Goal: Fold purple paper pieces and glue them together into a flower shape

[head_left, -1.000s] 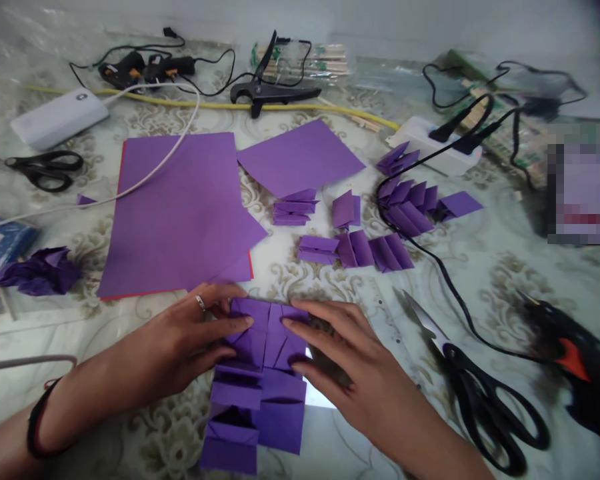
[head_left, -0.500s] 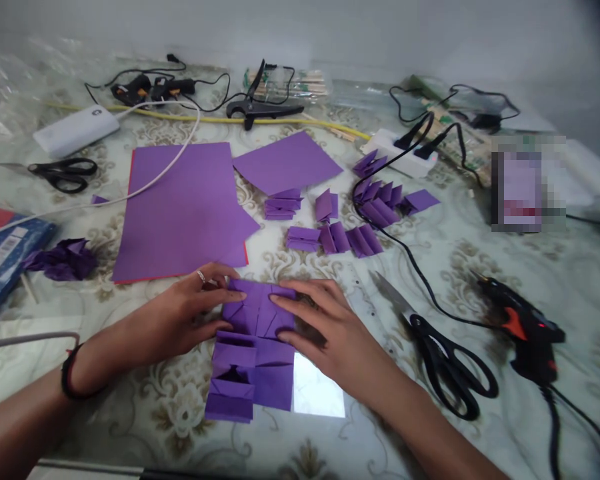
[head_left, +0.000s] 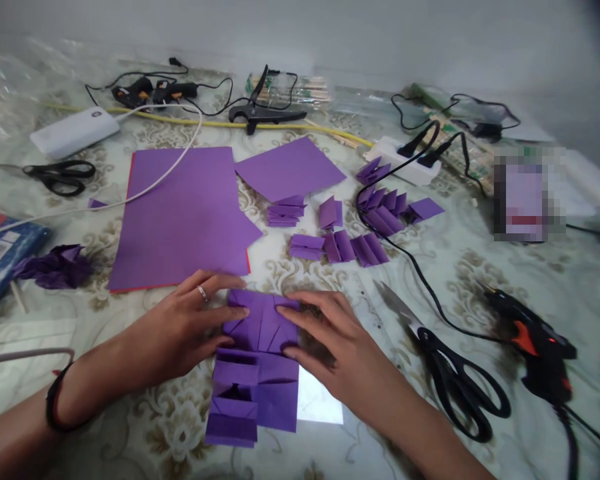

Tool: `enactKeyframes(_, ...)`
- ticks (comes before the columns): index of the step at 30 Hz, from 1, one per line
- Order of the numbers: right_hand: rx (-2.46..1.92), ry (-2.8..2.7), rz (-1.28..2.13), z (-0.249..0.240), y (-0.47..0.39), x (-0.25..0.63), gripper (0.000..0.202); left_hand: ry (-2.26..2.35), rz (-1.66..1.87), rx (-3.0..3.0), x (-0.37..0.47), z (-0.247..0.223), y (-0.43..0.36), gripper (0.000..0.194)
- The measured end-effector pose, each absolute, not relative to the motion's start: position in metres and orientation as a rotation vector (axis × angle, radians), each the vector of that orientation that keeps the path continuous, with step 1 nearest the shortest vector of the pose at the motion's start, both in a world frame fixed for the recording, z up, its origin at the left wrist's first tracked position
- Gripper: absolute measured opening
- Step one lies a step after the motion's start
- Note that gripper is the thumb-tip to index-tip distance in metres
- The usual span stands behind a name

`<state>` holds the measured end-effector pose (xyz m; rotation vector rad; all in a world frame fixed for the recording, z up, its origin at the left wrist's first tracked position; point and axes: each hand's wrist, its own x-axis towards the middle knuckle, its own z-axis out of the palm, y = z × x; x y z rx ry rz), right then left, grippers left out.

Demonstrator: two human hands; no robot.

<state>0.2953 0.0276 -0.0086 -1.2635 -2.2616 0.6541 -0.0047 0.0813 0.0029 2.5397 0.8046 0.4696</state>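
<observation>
A creased piece of purple paper (head_left: 263, 323) lies on the table between my hands. My left hand (head_left: 193, 325), with a ring on one finger, grips its left edge with thumb and fingers. On the opposite edge, the fingers and thumb of my right hand (head_left: 333, 337) press and hold it. Just below, touching or overlapping its lower edge, are a folded purple paper strip (head_left: 233, 403) with raised pleats and a flatter purple square (head_left: 279, 400) beside it. Whether these pieces are joined, I cannot tell.
Purple sheets (head_left: 180, 220) and small folded papers (head_left: 337, 247) lie beyond my hands. To the right are black scissors (head_left: 455, 373) and a glue gun (head_left: 535, 340) with its cord. A power strip (head_left: 410, 163), more scissors (head_left: 65, 175) and crumpled paper (head_left: 57, 265) surround them.
Everything sits slightly lower in the picture as the view has tilted a little. My hands keep the same grip on the purple paper.
</observation>
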Motion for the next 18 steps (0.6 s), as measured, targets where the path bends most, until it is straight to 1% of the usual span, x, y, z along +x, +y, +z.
enactKeyframes(3, -1.291, -2.28, 0.622, -0.0077, 0.0254, 0.2944, 0.036, 0.765, 0.39, 2.568, -0.0037, 0.0026, 0.0799, 0.043)
enactKeyframes(10, -1.314, -2.33, 0.521, -0.0066, 0.0225, 0.2949, 0.035, 0.773, 0.249, 2.681, -0.0052, 0.0028, 0.0774, 0.056)
enactKeyframes(15, -1.335, -2.381, 0.437, -0.0076, 0.023, 0.2982, 0.034, 0.738, 0.134, 2.695, -0.0102, 0.0022, 0.0749, 0.075)
enactKeyframes(18, -1.309, -2.43, 0.404, -0.0098, 0.0221, 0.3009, 0.034, 0.68, 0.1, 2.65, -0.0114, -0.0002, 0.0753, 0.075)
